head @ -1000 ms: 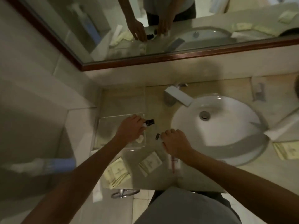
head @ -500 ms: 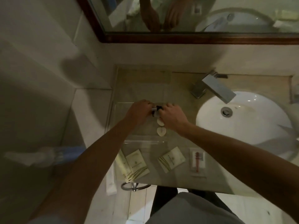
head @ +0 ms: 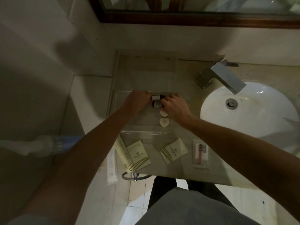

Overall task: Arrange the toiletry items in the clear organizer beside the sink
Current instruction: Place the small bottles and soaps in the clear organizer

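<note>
The clear organizer (head: pixel 144 131) lies on the counter left of the sink. Over its far part my left hand (head: pixel 138 101) and my right hand (head: pixel 176 108) meet, fingers closed around two small white bottles with dark caps lying side by side. The upper bottle (head: pixel 156 96) is at my left fingertips, the lower bottle (head: pixel 157 104) at my right fingertips. Two pale leaf-shaped soaps (head: pixel 164 122) lie inside the organizer just below my right hand. On the counter in front lie two cream packets (head: pixel 138 154), (head: pixel 172 152), a long cream packet (head: pixel 120 150) and a wrapped razor (head: pixel 200 153).
The white sink (head: pixel 259 114) and the steel faucet (head: pixel 222 77) are to the right. A wood-framed mirror (head: pixel 194 19) runs along the wall behind. A white sachet (head: pixel 112 169) hangs at the counter's left edge, and a towel ring (head: pixel 134 175) sits under the front edge.
Both hands carried their small bottles from the counter by the sink to the far part of the organizer and brought them together. The view swung left and down.
</note>
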`<action>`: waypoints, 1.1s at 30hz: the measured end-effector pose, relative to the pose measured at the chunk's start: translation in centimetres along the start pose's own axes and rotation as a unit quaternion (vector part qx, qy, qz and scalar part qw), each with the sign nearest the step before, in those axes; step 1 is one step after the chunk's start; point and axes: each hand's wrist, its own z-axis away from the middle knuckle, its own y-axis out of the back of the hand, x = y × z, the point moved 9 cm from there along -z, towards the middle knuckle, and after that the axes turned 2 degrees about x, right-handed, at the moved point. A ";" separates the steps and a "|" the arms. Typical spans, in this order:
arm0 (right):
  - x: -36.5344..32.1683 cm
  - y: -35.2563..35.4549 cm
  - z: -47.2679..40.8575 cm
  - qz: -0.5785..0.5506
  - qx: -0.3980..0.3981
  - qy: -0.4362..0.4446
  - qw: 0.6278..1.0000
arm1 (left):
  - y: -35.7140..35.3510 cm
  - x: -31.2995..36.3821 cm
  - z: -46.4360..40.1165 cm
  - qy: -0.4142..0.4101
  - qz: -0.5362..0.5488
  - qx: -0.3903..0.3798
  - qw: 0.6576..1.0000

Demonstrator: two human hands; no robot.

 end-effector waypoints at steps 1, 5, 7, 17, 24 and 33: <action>0.0 -0.2 0.0 -0.003 -0.006 -0.006 1.000 | -0.1 -0.2 0.0 0.002 -0.002 -0.004 1.000; -0.1 -0.4 0.2 -0.019 0.001 -0.020 1.000 | -0.3 -0.8 0.0 0.027 0.084 0.003 0.996; -0.2 -0.5 0.2 -0.015 -0.004 -0.024 1.000 | -0.2 -0.7 -0.1 0.036 0.126 0.016 0.991; -2.2 2.1 0.9 0.012 0.036 0.022 0.999 | 2.1 -2.1 3.7 0.118 0.217 0.114 0.962; -4.8 3.1 2.7 0.004 0.015 0.073 0.997 | -1.3 -1.2 17.8 0.246 0.095 -0.022 0.964; -3.7 4.1 6.2 0.027 -0.004 0.081 0.996 | -4.9 0.3 23.0 0.443 0.179 -0.094 0.873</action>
